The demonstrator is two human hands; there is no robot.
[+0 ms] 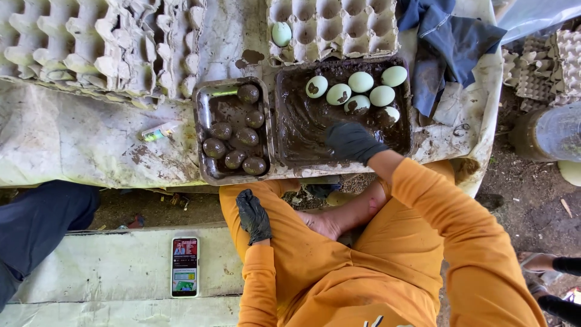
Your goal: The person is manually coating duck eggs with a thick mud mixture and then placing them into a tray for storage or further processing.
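Mud filled the large tray (pixel 290 130), dark and wet, and the person's right hand (pixel 351 141) in a black glove was pressed down into it near the front edge, fingers curled under so I could not tell whether they closed on anything. Just beyond that hand, toward the far side of the tray, lay a cluster of pale eggs (pixel 357 92), some clean and some smeared with brown patches; the nearest of them sat close to the knuckles, half sunk in the mud. To the left of the hand stood a smaller tray (pixel 203 130) holding fully coated eggs (pixel 236 140), all dark and rounded, lying side by side without crowding. The left hand (pixel 253 215), also gloved, rested loosely open on the orange trouser leg, well back from both trays and holding nothing.

To my eye, coating well would mean scooping enough mud to cover an egg evenly, turning it gently so no pale shell showed, and keeping pressure light so the shell did not crack.

Farther beyond the hand an egg carton (pixel 339 30) held a single pale egg (pixel 281 34), a blue cloth (pixel 445 42) lay crumpled to its right, and a phone (pixel 184 266) sat on the bench (pixel 109 266) beside the left hand.
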